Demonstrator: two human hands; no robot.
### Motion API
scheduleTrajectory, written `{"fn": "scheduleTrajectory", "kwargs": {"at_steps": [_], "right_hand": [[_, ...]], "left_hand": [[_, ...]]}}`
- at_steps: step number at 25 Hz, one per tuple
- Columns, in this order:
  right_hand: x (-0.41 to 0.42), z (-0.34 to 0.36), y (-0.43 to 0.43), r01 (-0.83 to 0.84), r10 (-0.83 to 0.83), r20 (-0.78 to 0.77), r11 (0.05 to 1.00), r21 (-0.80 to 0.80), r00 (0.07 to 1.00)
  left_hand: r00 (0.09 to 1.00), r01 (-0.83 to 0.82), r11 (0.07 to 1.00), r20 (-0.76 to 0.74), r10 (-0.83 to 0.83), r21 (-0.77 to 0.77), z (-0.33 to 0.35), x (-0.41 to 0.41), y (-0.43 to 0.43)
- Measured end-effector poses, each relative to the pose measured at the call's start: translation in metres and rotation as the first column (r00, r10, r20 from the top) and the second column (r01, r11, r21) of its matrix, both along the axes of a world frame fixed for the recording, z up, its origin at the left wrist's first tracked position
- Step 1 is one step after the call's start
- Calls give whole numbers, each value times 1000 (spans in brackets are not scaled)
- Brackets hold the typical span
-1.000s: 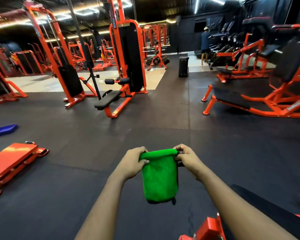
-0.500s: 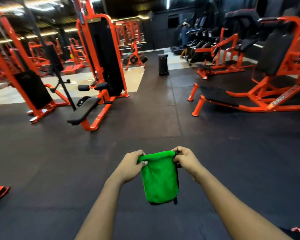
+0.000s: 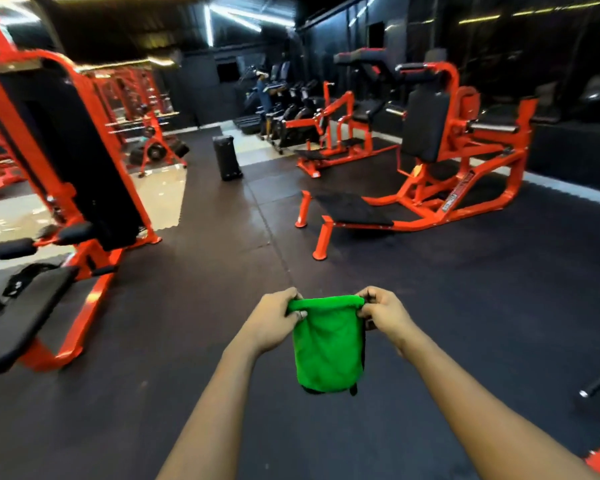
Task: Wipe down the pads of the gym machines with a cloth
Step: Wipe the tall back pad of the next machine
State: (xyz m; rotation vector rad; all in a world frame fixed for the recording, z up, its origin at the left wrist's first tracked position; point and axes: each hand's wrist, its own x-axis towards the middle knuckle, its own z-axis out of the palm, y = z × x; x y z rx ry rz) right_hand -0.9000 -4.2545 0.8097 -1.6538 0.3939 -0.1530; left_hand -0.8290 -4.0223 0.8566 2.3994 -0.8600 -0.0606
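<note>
From the head camera, you hold the green cloth (image 3: 328, 344) out in front of you in mid-air, above the black rubber floor (image 3: 187, 358) and touching no machine. Your left hand (image 3: 272, 318) pinches the cloth's top left corner and your right hand (image 3: 383, 311) pinches its top right corner, both with fingers curled tight on the fabric. The top edge is pulled taut between them and the rest hangs down doubled over. No pad is under the cloth, so you look to be between machines, readying the cloth rather than wiping. The nearest target is the long black seat pad (image 3: 25, 317) of the orange machine at the floor's left edge, with its two roller pads (image 3: 14, 248) just beyond. Across the floor to the right stand a low black bench pad (image 3: 352, 209) and, behind it, an upright back pad (image 3: 425, 124), both well apart from your hands. The next move calls for picking one of these, stepping up to it, gathering the cloth into one hand and laying it flat on the pad before stroking along its length. The frame is blurred at the edges, so I cannot tell how dirty any pad is.
</note>
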Motion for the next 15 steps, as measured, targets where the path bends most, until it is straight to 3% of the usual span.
{"fn": "scheduleTrajectory", "kwargs": {"at_steps": [8, 15], "right_hand": [[221, -49, -185, 97, -99, -34, 995, -34, 995], [387, -7, -373, 168, -169, -11, 984, -52, 986]], "left_hand": [[991, 121, 992, -53, -119, 31, -57, 245, -190], [983, 180, 982, -28, -182, -60, -21, 423, -387]]}}
